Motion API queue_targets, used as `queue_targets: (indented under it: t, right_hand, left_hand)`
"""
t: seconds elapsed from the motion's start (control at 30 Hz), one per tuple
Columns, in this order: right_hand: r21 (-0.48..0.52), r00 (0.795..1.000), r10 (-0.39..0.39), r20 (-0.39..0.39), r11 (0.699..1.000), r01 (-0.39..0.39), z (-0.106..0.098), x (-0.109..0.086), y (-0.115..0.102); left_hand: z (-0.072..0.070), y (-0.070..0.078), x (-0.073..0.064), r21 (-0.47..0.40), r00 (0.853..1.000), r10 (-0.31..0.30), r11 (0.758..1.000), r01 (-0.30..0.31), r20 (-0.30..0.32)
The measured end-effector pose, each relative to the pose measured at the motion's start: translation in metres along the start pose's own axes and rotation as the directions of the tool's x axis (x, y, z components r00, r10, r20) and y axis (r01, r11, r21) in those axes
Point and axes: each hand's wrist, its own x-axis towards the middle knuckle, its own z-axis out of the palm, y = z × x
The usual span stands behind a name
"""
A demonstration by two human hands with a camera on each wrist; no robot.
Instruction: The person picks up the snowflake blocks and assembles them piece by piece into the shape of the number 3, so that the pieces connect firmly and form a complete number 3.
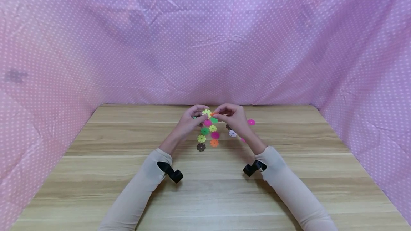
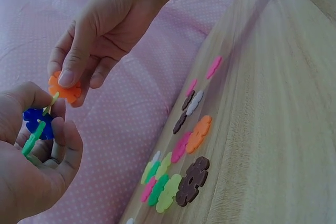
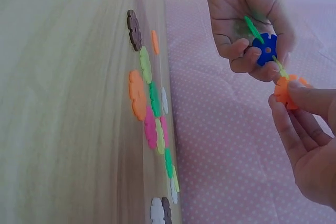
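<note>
Above the far part of the table, my left hand [image 1: 190, 119] holds a short chain of notched plastic flower discs. In it a green disc [image 3: 253, 29] joins a blue disc [image 3: 266, 49], and a yellow disc [image 1: 207, 113], pinched by thumb and finger, joins the blue one on its other side. My right hand [image 1: 237, 118] pinches an orange disc [image 2: 65, 88] between thumb and fingers. Orange and yellow meet edge to edge, roughly crosswise; how deep their slots engage I cannot tell.
Loose discs lie on the wooden table [image 1: 205, 195] below my hands: a brown one [image 1: 201, 147], an orange one [image 1: 214, 143], several yellow, green and pink ones. Farther right are a white disc [image 1: 232, 133] and a pink disc [image 1: 251, 122]. Pink dotted cloth [image 1: 205, 45] hangs behind.
</note>
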Motion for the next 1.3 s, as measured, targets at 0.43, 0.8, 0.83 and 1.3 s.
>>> queue_targets:
  t: [0.43,0.8,0.83,1.3]
  right_hand:
    - [-0.020,0.998,-0.064,-0.002,0.998,0.064,0.001,-0.001,0.000]
    - [-0.046,0.990,-0.138,-0.032,0.990,0.137,0.002,-0.005,0.000]
    - [-0.045,0.989,-0.142,-0.032,0.989,0.141,0.002,-0.005,0.000]
    - [-0.018,0.981,-0.187,-0.041,0.982,0.187,0.003,-0.005,-0.002]
  left_hand:
    - [0.001,0.002,-0.001,-0.040,0.999,0.026,0.999,-0.027,-0.018]
    - [0.006,0.009,-0.003,-0.065,0.999,0.033,0.997,-0.036,-0.041]
    - [0.006,0.009,-0.003,-0.068,0.998,0.038,0.997,-0.041,-0.040]
    - [0.006,0.012,-0.005,-0.089,0.995,0.077,0.993,-0.082,-0.064]
